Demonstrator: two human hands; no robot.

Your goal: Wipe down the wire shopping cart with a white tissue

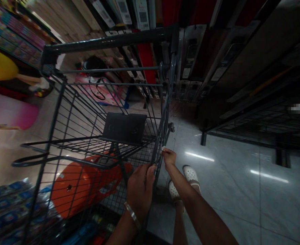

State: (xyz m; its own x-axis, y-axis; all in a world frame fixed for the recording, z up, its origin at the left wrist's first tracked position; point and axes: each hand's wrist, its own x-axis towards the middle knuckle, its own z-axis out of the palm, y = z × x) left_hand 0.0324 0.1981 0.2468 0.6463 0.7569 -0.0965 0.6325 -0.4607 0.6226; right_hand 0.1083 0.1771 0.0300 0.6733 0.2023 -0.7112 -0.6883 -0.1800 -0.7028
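A dark metal shopping cart [111, 40] stands tilted across the head view. My left hand [140, 185], with a bracelet at the wrist, is wrapped round the cart's side rail. Just beyond it, my right hand [169, 157] is closed in a pinch beside the same rail. A small white piece [163, 148] shows at its fingertips; its kind is too small to tell. Inside the cart is a dark flat panel [124, 127]. Through the wires shows an orange round plastic item [72, 187].
Shelves of hanging packaged goods [190, 51] line the far side. A dark metal rack [244, 141] stands at right. Two feet in white clogs [190, 173] are on the tiled floor [231, 197]. A pink package [101, 90] lies beyond the cart, and plastic-wrapped packs [9, 207] sit lower left.
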